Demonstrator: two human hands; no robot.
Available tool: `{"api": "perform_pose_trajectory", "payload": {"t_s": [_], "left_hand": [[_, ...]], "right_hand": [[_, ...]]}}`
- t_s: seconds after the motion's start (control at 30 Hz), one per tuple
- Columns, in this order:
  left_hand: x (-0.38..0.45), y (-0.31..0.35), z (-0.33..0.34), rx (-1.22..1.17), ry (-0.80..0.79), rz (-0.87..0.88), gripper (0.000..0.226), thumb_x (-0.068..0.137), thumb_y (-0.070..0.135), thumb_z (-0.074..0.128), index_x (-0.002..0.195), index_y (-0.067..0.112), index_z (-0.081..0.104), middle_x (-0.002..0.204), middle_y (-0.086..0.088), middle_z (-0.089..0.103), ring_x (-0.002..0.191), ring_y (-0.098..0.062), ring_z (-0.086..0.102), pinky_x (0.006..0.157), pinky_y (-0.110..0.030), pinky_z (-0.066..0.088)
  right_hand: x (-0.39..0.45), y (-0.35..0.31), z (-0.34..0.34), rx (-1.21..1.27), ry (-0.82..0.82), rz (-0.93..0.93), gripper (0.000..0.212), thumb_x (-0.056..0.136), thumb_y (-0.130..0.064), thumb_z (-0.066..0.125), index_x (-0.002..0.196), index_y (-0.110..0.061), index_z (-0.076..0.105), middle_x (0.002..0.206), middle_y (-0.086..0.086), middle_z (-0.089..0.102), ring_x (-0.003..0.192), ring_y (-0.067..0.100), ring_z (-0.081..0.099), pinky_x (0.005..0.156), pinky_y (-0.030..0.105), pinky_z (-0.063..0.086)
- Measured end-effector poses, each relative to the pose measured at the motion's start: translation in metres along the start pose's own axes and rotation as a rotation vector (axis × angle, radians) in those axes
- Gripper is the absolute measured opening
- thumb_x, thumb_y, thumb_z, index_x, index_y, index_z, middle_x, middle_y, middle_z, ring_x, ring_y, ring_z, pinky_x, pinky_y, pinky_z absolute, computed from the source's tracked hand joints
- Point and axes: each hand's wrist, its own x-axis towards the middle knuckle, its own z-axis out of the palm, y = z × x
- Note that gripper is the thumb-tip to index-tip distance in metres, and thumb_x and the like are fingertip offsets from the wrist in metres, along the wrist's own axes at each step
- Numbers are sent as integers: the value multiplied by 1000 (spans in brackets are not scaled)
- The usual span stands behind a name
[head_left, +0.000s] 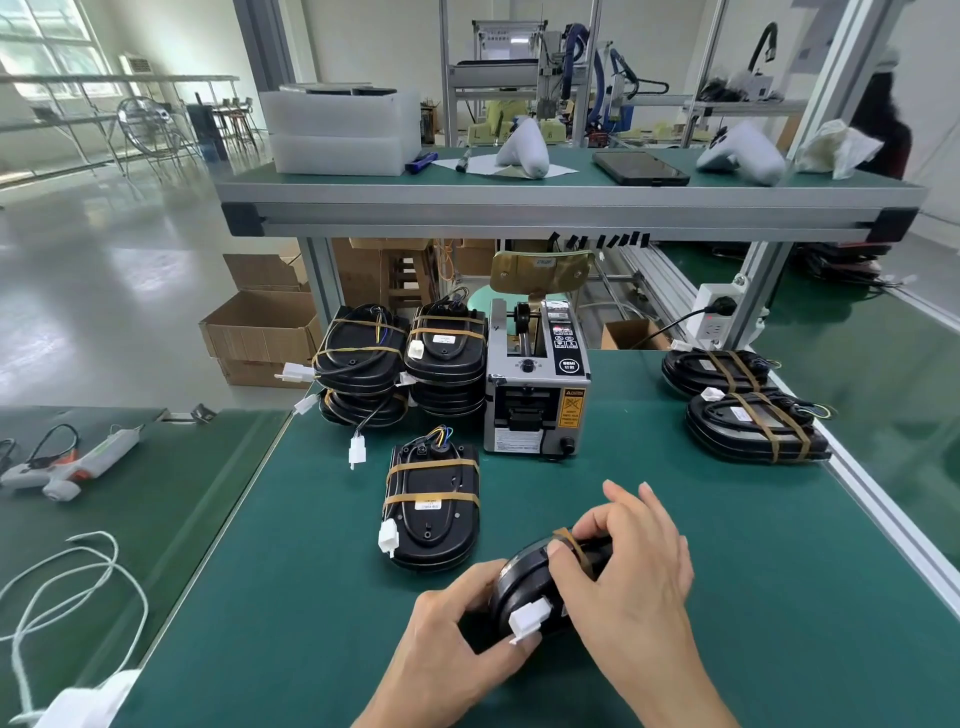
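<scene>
Bench fills lower centre of frame. Tape dispenser mid-frame, near the bench's far edge. Just left of it, side by side: right stack, then left stack of housings. Single housing lies flat in front of the stacks. Held housing at lower centre, between left hand and right hand. Two more housings at the bench's right edge, rear one behind front one. Shelf spans above: foam blocks on its left, tablet right of centre. Side bench at lower left carries a glue gun. Cardboard boxes on the floor, behind and left of the stacks.
</scene>
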Motion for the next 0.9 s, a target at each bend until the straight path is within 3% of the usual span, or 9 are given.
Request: {"api": "perform_pose_trajectory", "payload": {"t_s": [0.27,0.4,0.53,0.63,0.73,0.83,0.9], "left_hand": [[0,-1,0,-10,3,-5,50,85,34,82,131,44,65,103,9,80,95,-16,77,85,-24,58],[0,2,1,-19,18,9,46,87,35,81,130,44,66,102,7,80,94,-17,77,86,-25,58],[0,2,1,-9,16,7,49,86,32,82,131,43,66,103,7,80,94,-15,77,86,-23,58],[1,3,0,24,26,19,49,85,32,83,130,42,66,100,11,80,90,-12,77,83,-15,54],[1,0,0,45,22,16,49,85,32,84,130,40,66,99,11,79,89,-14,76,81,-18,56],[0,-1,0,43,12,-1,50,84,33,84,130,40,66,98,8,79,87,-16,76,83,-29,60],[1,1,-1,48,14,-3,50,82,32,83,128,42,67,95,8,79,84,-15,75,82,-27,59]], "right_hand": [[-2,4,13,-5,47,-31,24,88,-47,62,105,-41,47,151,-17,41,154,1,1,126,47,-1],[-2,9,20,-9,108,-61,12,95,-36,58,103,-39,49,138,-22,48,155,6,11,125,51,1],[-1,15,22,-58,107,-51,18,95,-28,65,101,-40,52,132,-22,56,152,7,19,125,52,2],[0,17,20,-83,102,-56,17,94,-31,67,101,-40,54,128,-24,57,150,6,22,124,54,3],[-2,17,16,-105,82,-55,15,93,-36,66,101,-41,54,125,-28,54,149,4,22,124,54,1],[6,15,6,-216,-14,-32,12,92,-53,60,95,-42,56,110,-33,54,138,0,26,123,52,-4],[22,7,-4,-332,-116,-20,25,92,-62,52,83,-40,58,92,-32,56,117,0,38,121,51,-6]]}}
